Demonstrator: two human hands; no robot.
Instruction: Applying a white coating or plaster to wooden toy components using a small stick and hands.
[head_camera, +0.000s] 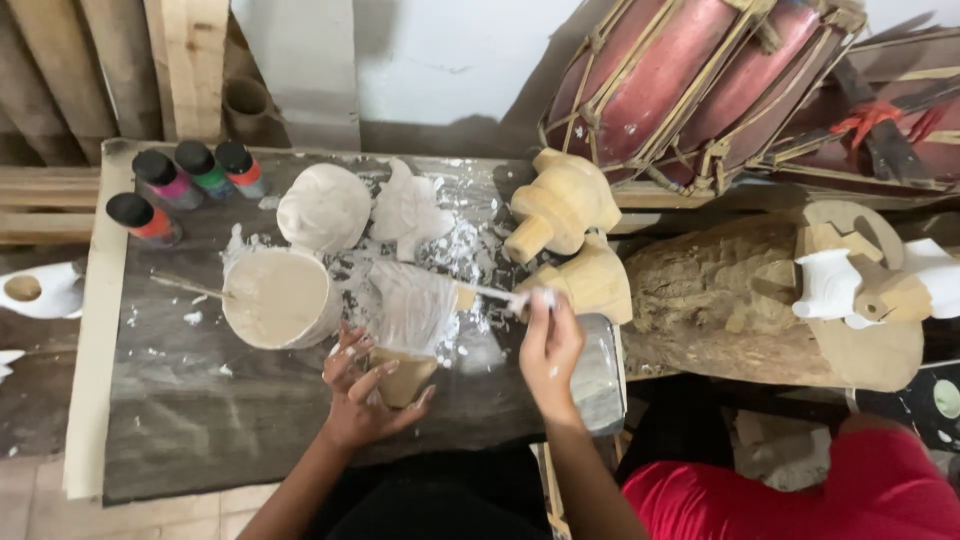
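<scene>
My left hand grips the bare wooden base of a carved wooden figure whose upper part is coated in wet white paint. My right hand holds a thin paintbrush that reaches left, its tip touching the figure's right side. White paint is smeared on the fingers of both hands. A round tub of white paint with a stick lying in it stands just left of the figure on the dark worktable.
Two white-painted carvings lie behind the tub. Unpainted carved pieces sit at the table's right end. Several small paint bottles stand at the back left. A log, a red drum and wooden bird carvings are on the right.
</scene>
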